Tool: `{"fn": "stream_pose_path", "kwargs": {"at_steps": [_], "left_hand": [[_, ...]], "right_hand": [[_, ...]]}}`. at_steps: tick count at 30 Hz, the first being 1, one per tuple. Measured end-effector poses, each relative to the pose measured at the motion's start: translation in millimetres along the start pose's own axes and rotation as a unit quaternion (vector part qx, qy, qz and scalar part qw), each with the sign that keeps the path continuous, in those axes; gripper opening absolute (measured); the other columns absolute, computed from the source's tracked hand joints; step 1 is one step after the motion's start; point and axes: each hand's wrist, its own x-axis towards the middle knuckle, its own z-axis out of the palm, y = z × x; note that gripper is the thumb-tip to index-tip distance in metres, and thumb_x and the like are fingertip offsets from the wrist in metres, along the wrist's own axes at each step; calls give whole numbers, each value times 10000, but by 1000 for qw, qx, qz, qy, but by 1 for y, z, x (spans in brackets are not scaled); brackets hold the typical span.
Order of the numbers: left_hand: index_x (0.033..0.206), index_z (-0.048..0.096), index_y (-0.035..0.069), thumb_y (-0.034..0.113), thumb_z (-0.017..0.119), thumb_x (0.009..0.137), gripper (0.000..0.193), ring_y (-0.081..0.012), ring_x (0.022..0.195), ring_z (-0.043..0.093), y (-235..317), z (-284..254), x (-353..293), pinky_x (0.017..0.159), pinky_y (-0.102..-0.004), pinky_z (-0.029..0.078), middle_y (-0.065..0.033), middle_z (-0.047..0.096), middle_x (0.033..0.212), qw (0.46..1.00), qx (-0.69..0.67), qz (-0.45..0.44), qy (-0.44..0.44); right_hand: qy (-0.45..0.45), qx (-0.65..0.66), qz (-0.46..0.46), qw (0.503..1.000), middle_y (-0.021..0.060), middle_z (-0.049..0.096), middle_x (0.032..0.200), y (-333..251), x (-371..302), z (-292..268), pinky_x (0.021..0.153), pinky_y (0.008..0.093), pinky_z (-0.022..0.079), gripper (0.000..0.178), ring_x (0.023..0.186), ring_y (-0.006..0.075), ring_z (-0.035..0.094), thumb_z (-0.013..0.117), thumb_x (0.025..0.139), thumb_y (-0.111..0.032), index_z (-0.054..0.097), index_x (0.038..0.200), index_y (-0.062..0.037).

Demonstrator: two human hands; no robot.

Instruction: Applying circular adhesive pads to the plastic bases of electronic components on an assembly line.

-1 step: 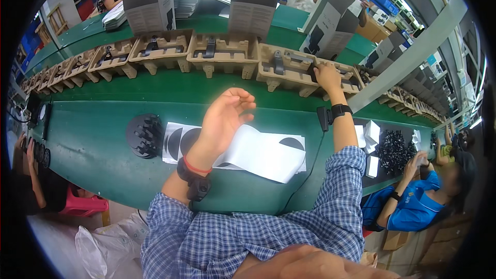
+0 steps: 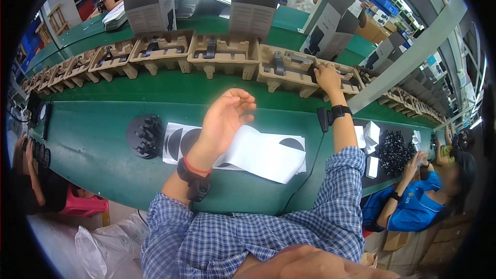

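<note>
Your right hand (image 2: 327, 77) is stretched out to the cardboard tray (image 2: 305, 75) on the far side of the green surface (image 2: 93, 150). Its fingers are bent down onto a black part at the tray's right end, touching it; can't tell if they're clamped on it or just resting. A 2nd black part (image 2: 279, 63) stands in the same tray, left of your hand.

Your left hand (image 2: 223, 120) hangs above the surface, nearer you than the tray. Fingers apart and loosely curled, holding nothing. Under it lies a stack of white sheets (image 2: 263, 152) w/ black half-round shapes printed on them. A pile of black round parts (image 2: 145, 135) sits just left of the sheets.

More cardboard trays (image 2: 160, 50) run in a row to the left of yours, each w/ a black part in it. Grey cartons (image 2: 150, 2) stand upright behind that row.

Right of the sheets, well apart, a heap of small black pieces (image 2: 395, 150) sits by a person in a blue shirt (image 2: 413, 206).
</note>
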Motion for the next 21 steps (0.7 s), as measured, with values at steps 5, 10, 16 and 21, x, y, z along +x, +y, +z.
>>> {"fn": "stream_pose_path", "kwargs": {"at_steps": [5,10,16,21], "left_hand": [[972,528,52,162,445,852,183,-161,920,535,25,-24,-13,790,-304,424,-64,572,972,1000,-1,-3,-1],[971,529,50,156,445,852,180,-160,916,536,46,-31,-28,785,-300,424,-64,572,969,1000,1,-4,14],[908,524,52,182,449,847,162,-159,869,531,59,-25,-39,758,-293,430,-62,561,911,1000,19,-4,-10],[908,536,43,148,499,843,130,-140,871,532,79,-48,-87,773,-276,424,-60,569,897,977,208,22,-46]], "right_hand": [[-24,71,3,997,100,525,1109,-28,-4,-5,864,429,401,353,1082,294,453,561,788,-372,632,1066,-165],[-89,70,87,990,70,466,1223,-60,3,-8,981,450,267,434,1158,302,375,561,751,-459,615,1122,-241],[-202,-47,73,976,69,436,1249,-63,24,-36,977,450,251,408,1163,291,363,590,730,-454,638,1085,-260],[105,146,14,984,96,557,1050,-127,-1,-71,819,416,390,225,975,307,476,593,788,-280,668,921,-115]]}}
